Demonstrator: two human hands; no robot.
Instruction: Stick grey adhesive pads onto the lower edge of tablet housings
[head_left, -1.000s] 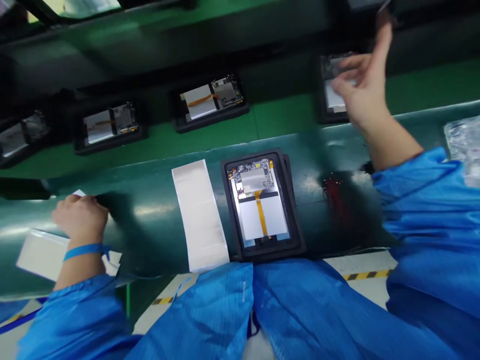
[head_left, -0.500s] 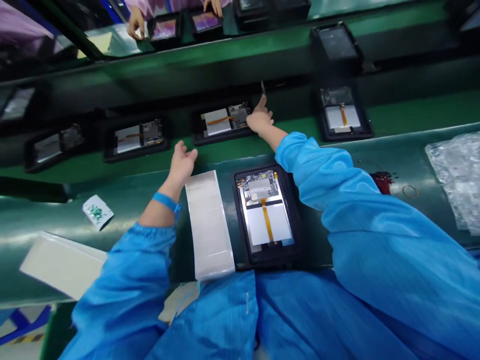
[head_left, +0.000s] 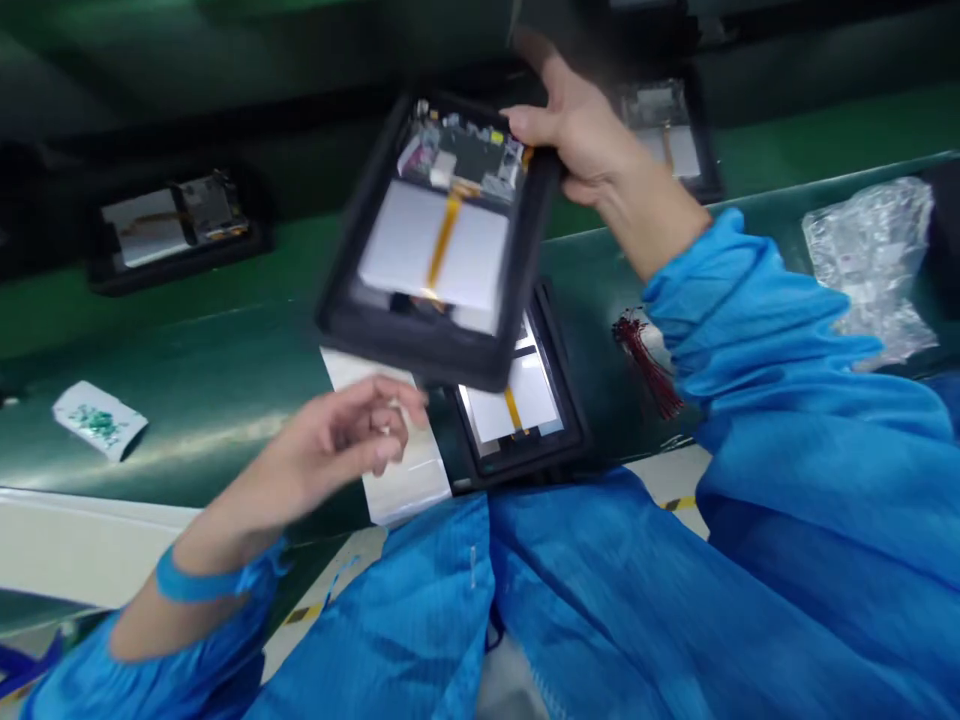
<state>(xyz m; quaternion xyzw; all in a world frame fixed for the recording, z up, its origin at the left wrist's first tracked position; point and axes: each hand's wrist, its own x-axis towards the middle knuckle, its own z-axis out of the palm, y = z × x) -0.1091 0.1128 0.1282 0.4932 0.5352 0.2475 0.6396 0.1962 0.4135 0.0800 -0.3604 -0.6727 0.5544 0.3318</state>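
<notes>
My right hand [head_left: 581, 130] grips the upper right corner of an opened tablet in a black tray [head_left: 427, 335], its thumb over the rim. This tablet is tilted in the air, showing a circuit board, a silver-white battery [head_left: 409, 240] and an orange ribbon cable. A thin blurred sliver [head_left: 514, 14] shows by my right fingertips. My left hand [head_left: 337, 440], fingers loosely curled and thumb apart, hovers below the raised tray and over a white sheet [head_left: 405, 480]. A second opened tablet [head_left: 517, 400] lies on the bench, partly hidden behind the raised one.
On the far green strip stand opened tablets in black trays, one left [head_left: 176, 225] and one right [head_left: 667, 130]. A red wire bundle [head_left: 649, 365] and clear plastic bags [head_left: 870, 260] lie right. At left are a paper with green bits [head_left: 101, 420] and a white sheet stack [head_left: 82, 545].
My right hand has taken hold of a tablet tray from the far strip and lifted it toward me. My left hand has come back nearer my body. The view has tipped downward.
</notes>
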